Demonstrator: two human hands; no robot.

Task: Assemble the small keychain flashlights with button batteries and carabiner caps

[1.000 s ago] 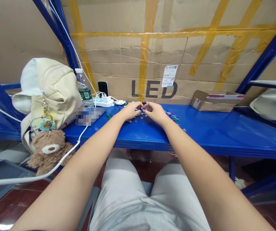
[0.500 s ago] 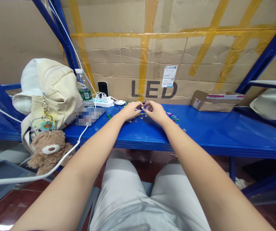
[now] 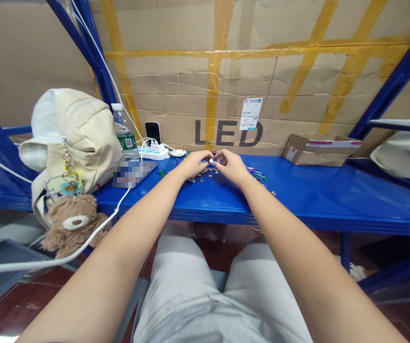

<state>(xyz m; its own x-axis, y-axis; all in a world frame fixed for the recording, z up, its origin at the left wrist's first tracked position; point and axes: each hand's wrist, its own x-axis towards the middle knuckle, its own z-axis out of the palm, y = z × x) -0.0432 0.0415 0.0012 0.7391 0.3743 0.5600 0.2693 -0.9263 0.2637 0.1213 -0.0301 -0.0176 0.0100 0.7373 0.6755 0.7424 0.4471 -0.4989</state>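
Observation:
My left hand (image 3: 195, 165) and my right hand (image 3: 229, 166) meet above the far half of the blue table (image 3: 333, 190), fingers curled in a pinch, fingertips nearly touching. Between them shows a small whitish round piece (image 3: 211, 161); which hand grips it is hard to tell. Below and around the fingers lie several small coin-like discs (image 3: 210, 176). Beside my right hand is a bunch of thin shiny purple and green sticks (image 3: 257, 173). A short green stick (image 3: 161, 174) rests left of my left wrist. My fingers partly hide the scattered pieces.
On the left are a cream bag (image 3: 83, 124) with a teddy bear (image 3: 72, 224), a water bottle (image 3: 126, 136), a power strip (image 3: 155, 152) and a blurred-out flat item (image 3: 135, 174). A white cable (image 3: 83, 250) crosses the front. An open cardboard box (image 3: 321, 150) stands at right.
The whitish round piece between my fingertips shows more plainly now, while the blue glints seen there earlier have mostly gone from view. Both hands have stayed in nearly the same place.

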